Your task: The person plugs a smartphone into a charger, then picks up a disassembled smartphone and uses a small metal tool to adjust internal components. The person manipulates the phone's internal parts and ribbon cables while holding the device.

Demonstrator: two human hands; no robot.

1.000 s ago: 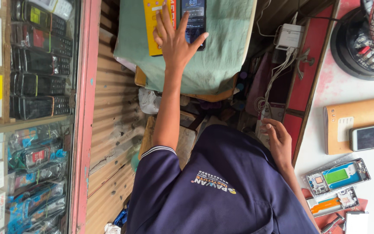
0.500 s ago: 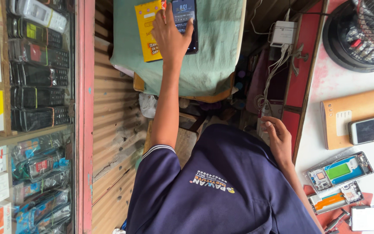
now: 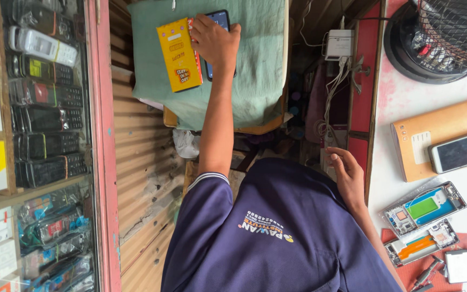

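My left hand point(image 3: 215, 42) reaches far forward and closes over a dark smartphone point(image 3: 222, 18) that lies on a green cloth point(image 3: 260, 65). A yellow box point(image 3: 178, 54) lies on the cloth just to the left of the hand and touches the phone. My right hand point(image 3: 347, 174) rests by the red edge of the white worktable point(image 3: 363, 108). Its fingers are loosely curled and hold nothing. My navy shirt point(image 3: 277, 238) fills the lower middle of the view.
On the white worktable lie a dismantled phone point(image 3: 422, 208), a smartphone point(image 3: 463, 150) on a brown box point(image 3: 433, 135), small parts and a black fan point(image 3: 439, 38). A white adapter point(image 3: 339, 43) with cables hangs between. A glass case point(image 3: 44, 135) of phones stands left.
My left hand has come down from spread fingers above the phone and closed over it, and the view has shifted so the cloth sits lower. My right hand has stayed put.
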